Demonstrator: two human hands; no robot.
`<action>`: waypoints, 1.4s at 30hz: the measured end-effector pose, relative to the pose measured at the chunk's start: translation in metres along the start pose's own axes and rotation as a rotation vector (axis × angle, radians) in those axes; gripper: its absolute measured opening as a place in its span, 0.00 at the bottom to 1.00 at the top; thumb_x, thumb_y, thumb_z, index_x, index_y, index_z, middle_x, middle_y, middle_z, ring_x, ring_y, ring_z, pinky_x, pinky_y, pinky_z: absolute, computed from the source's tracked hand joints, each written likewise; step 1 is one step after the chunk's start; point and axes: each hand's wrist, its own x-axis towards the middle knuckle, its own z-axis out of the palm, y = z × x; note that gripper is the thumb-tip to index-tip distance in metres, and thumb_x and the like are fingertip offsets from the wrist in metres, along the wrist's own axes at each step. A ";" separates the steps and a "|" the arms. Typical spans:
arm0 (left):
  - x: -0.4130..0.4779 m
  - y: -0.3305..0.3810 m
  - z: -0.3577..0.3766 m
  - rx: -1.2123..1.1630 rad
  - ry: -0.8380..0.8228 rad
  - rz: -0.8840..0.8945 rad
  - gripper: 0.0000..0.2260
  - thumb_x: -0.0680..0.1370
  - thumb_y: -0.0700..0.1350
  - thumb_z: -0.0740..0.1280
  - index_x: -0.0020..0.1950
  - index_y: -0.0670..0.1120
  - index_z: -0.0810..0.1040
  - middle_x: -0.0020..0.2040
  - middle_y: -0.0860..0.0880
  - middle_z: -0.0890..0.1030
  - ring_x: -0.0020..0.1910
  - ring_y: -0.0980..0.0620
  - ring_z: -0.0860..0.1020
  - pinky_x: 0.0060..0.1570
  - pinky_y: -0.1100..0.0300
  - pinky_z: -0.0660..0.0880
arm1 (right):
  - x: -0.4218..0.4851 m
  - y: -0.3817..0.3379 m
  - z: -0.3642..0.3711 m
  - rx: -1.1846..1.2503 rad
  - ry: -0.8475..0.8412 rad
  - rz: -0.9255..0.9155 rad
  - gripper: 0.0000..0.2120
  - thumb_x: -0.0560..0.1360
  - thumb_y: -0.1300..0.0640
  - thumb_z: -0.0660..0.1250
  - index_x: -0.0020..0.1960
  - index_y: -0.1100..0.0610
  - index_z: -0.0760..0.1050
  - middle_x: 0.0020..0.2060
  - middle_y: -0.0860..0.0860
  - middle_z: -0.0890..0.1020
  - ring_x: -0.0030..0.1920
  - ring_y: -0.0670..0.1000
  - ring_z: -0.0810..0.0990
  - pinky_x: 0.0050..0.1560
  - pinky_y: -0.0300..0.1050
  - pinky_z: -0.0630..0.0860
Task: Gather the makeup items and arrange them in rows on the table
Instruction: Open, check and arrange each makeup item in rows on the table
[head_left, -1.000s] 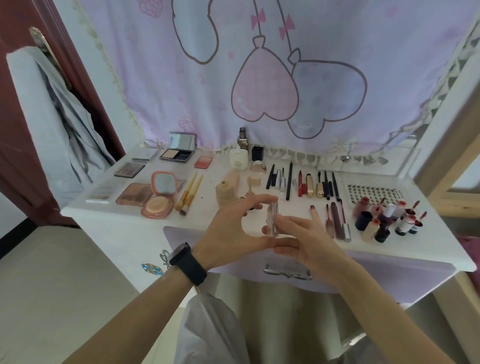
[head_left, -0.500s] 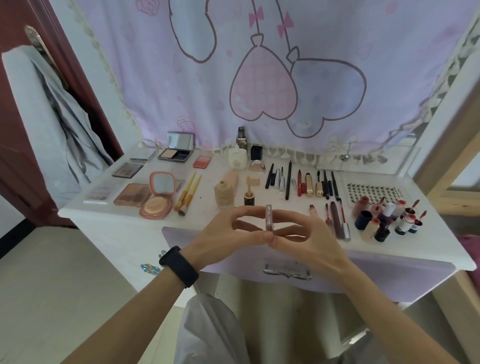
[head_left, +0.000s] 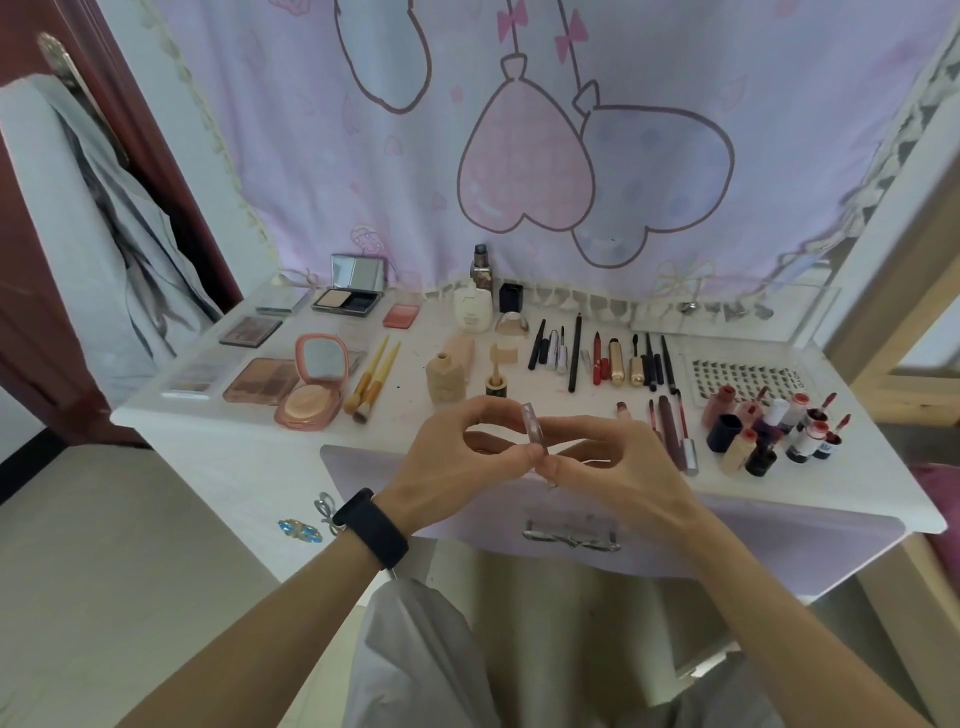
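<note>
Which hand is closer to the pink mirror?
Left. The left hand is to the right of the pink mirror; the right hand is farther right, past the left. Both pinch a small tube.

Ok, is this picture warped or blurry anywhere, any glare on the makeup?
Head view: wide-angle bowing tilts the door and wooden post at the edges; light soft; the pink compact's mirror reflects pale, no harsh glare; the clear tube pinched between left hand and right hand looks slightly soft.
</note>
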 end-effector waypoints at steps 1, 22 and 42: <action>0.001 -0.001 0.000 -0.013 0.017 -0.005 0.19 0.66 0.57 0.73 0.55 0.53 0.81 0.51 0.54 0.85 0.49 0.53 0.84 0.50 0.59 0.81 | 0.001 0.001 0.000 -0.004 0.009 -0.007 0.18 0.75 0.48 0.76 0.63 0.48 0.82 0.52 0.43 0.87 0.51 0.46 0.86 0.52 0.40 0.82; 0.002 -0.013 0.009 -0.182 0.096 -0.203 0.30 0.65 0.60 0.76 0.64 0.50 0.80 0.56 0.50 0.83 0.59 0.50 0.80 0.61 0.49 0.78 | -0.002 0.006 0.006 0.063 0.037 0.048 0.13 0.77 0.54 0.74 0.61 0.49 0.84 0.51 0.42 0.87 0.54 0.42 0.85 0.53 0.31 0.77; -0.004 -0.009 0.000 -0.356 -0.066 -0.311 0.23 0.71 0.50 0.75 0.66 0.49 0.79 0.58 0.47 0.84 0.56 0.46 0.83 0.56 0.51 0.80 | 0.002 -0.005 0.003 0.109 -0.092 0.139 0.20 0.74 0.45 0.76 0.63 0.45 0.79 0.54 0.44 0.86 0.56 0.45 0.85 0.57 0.43 0.80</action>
